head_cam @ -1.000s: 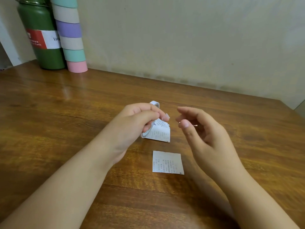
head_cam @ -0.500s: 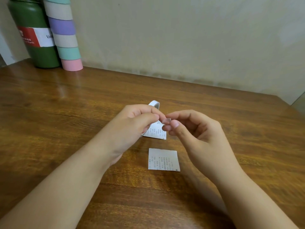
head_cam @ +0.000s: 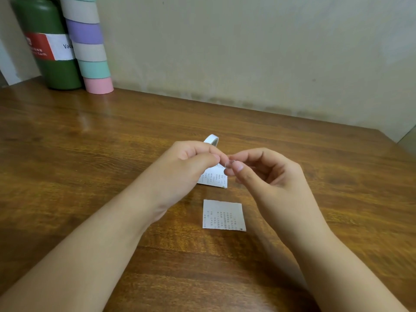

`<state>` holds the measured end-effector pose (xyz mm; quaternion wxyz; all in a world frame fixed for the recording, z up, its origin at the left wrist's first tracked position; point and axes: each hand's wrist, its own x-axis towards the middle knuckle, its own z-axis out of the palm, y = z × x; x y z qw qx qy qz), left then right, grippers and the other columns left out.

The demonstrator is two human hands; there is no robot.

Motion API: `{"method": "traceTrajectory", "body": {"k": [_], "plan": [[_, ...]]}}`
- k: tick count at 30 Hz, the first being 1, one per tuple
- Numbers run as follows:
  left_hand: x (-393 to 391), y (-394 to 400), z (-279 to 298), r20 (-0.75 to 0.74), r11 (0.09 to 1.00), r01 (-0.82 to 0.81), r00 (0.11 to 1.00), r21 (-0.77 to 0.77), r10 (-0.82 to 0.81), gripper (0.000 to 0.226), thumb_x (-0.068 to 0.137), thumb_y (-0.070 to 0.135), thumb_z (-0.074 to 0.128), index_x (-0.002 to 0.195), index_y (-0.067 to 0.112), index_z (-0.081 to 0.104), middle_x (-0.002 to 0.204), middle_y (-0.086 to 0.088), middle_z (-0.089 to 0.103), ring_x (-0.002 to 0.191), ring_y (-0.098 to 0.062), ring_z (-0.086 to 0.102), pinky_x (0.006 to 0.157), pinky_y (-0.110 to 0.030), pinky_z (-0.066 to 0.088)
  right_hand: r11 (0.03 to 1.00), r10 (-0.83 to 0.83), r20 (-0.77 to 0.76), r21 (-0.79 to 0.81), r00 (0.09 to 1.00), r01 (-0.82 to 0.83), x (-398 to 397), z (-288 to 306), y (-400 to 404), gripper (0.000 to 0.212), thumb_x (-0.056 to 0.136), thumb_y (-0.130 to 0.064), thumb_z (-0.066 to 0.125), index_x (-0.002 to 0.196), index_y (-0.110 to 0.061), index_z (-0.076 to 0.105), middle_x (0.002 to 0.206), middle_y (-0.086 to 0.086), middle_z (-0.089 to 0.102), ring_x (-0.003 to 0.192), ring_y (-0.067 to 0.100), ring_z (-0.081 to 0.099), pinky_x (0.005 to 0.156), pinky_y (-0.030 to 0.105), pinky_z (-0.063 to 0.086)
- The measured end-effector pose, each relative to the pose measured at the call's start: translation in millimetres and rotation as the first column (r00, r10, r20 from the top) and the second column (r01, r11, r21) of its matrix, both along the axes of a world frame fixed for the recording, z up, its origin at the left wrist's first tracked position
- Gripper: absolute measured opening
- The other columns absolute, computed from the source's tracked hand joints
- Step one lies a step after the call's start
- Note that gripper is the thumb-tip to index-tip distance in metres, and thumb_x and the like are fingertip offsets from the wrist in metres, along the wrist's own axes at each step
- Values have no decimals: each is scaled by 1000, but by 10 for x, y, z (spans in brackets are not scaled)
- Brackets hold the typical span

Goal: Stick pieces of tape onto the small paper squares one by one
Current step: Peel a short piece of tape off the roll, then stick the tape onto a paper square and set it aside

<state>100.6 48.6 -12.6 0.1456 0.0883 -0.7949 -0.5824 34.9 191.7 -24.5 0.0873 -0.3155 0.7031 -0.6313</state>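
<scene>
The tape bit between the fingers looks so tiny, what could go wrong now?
The tape piece is pinched between both hands' fingertips, so it might curl and stick to skin. The left hand also holds the tape roll above the far paper square, hiding much of it, so aiming there could be hard. The near paper square lies loose on the table and might lift with the tape.

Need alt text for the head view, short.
Two hands meet above a wooden table: the left hand holds a tape roll, the right hand pinches its end. Two printed paper squares lie below, one partly hidden, one nearer.
</scene>
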Motion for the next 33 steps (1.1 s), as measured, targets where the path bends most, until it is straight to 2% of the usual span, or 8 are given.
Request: {"method": "traceTrajectory", "body": {"k": [3,7,12,15,17,23,28,33], "plan": [[10,9,1,16,1000,7,1000,-4,-7,31,93,13,45,79,21,71,44,26,52,64,9,55,83,-29,31,999,-42,-43,22,998,43,-2,-21,-4,8,87,-17,66,84,-23,70,85,-9,73,85,4,68,77,20,54],[-3,3,-19,21,1000,-7,1000,-5,7,33,93,14,45,75,25,71,44,26,51,100,2,46,85,-30,32,999,-32,-15,10,999,32,-19,-19,-13,10,87,-12,65,80,-18,69,89,-7,70,82,2,64,76,17,51],[-31,-10,-57,44,997,-31,998,-70,34,30,93,16,46,77,24,70,45,28,51,57,14,48,69,-25,31,997,19,48,69,999,-22,-46,-8,30,10,86,-15,65,80,-16,73,98,2,63,84,10,58,74,11,47],[-50,-42,-98,87,984,-59,994,-167,74,27,94,22,45,99,32,69,88,26,61,83,10,50,78,-25,35,992,57,127,108,990,-71,-36,9,23,16,85,-26,63,74,-20,74,92,-6,60,82,2,55,75,12,43],[-80,-89,-150,167,936,-69,977,-346,133,35,94,25,42,123,38,56,116,10,51,109,-13,49,89,-31,37,986,81,207,124,975,-108,-25,17,-7,28,82,-40,58,64,-24,72,86,-8,60,75,2,50,74,18,37],[-44,-131,-170,225,844,-9,962,-537,154,30,85,17,52,79,46,57,82,12,36,82,-18,43,69,-27,30,916,73,754,208,653,-343,-200,39,38,43,96,-26,27,86,-5,63,47,-1,32,35,7,20,37,18,15],[-28,-61,-230,313,703,104,933,-703,175,12,86,24,58,86,35,60,87,14,30,94,-16,29,65,-24,24,846,66,747,310,662,-434,-219,6,36,35,92,-18,26,94,-4,58,42,-2,27,31,5,15,35,11,11],[-26,-36,-258,318,651,156,938,-743,137,5,85,33,63,87,31,60,84,15,28,75,-8,11,65,-26,20,816,39,709,385,704,-432,-190,-9,8,33,93,-19,28,97,-5,58,43,-1,27,32,7,15,36,15,10]]}}
